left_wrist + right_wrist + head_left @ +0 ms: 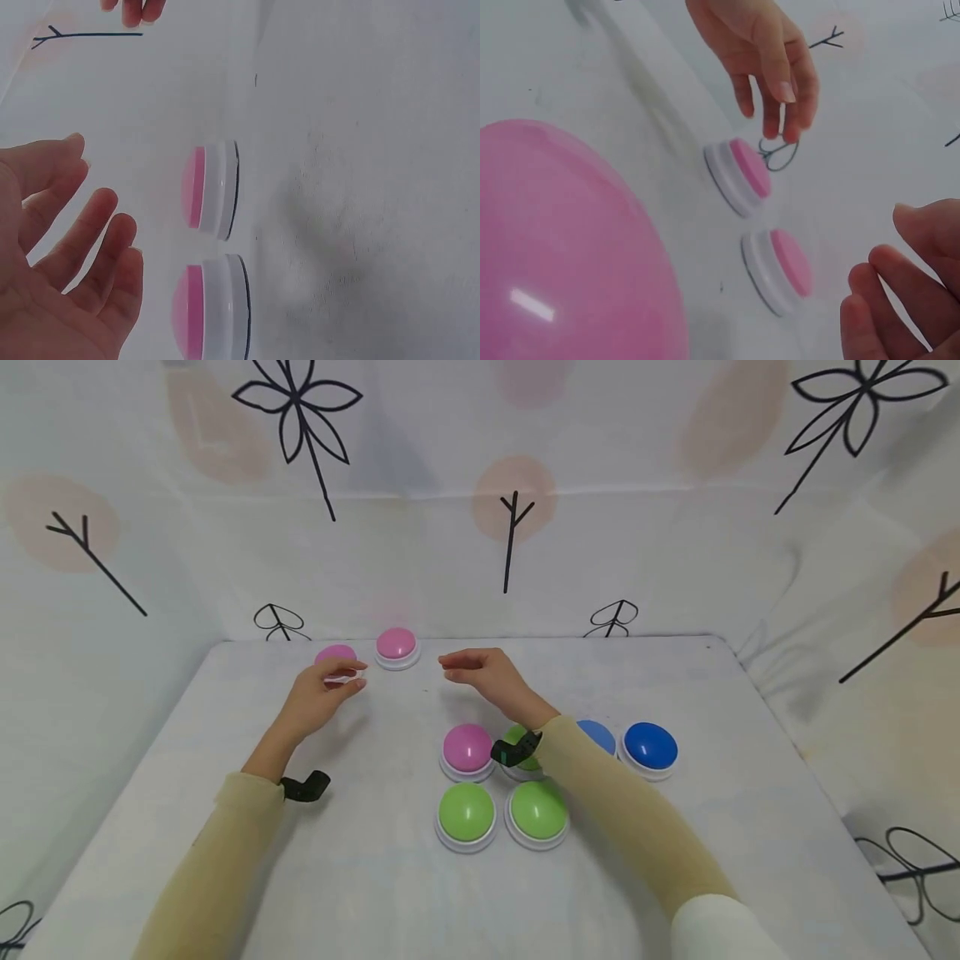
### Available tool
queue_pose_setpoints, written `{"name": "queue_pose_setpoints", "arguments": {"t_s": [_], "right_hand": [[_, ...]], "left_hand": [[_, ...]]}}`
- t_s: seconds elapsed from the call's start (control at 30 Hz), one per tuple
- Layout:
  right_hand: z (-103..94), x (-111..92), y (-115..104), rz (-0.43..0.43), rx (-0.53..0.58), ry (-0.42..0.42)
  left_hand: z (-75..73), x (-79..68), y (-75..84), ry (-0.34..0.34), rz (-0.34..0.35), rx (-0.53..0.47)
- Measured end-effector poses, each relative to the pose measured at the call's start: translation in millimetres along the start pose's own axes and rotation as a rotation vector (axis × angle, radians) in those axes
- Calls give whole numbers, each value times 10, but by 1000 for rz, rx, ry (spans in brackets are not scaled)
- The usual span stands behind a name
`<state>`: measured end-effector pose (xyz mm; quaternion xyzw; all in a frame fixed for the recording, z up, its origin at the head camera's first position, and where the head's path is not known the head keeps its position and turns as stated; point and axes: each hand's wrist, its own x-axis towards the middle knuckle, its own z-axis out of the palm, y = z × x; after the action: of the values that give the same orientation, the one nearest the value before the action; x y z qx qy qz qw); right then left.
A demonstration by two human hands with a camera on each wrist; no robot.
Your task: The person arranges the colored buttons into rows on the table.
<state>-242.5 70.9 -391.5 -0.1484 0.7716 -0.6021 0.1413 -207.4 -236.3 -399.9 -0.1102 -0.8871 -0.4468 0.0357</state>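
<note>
My left hand (315, 693) hovers with loosely bent fingers and nothing in its grasp. It partly overlaps a pink push button (336, 653) with a white base at the table's far left. A second pink button (396, 644) stands just right of that one, between the two hands. My right hand (491, 677), also holding nothing, is raised to the right of this second button, its fingers pointing left. Both pink buttons show side by side in the left wrist view, beyond the left hand (75, 277). In the right wrist view, the left hand (769, 60) is above them.
Nearer me, a third pink button (467, 748) stands behind two green buttons (467, 812). Another green button (517, 735) and a light blue one (598, 735) are partly hidden by my right arm. A dark blue button (651, 745) sits farther right. Patterned cloth (420, 552) rises behind the table.
</note>
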Motion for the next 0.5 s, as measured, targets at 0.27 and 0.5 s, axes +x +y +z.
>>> {"name": "queue_pose_setpoints", "arguments": {"t_s": [0.27, 0.5], "right_hand": [[204, 290, -18, 8, -17, 9], [419, 580, 0, 22, 5, 40]], "left_hand": [[-41, 91, -121, 69, -36, -40], [-16, 211, -240, 125, -22, -83]]}}
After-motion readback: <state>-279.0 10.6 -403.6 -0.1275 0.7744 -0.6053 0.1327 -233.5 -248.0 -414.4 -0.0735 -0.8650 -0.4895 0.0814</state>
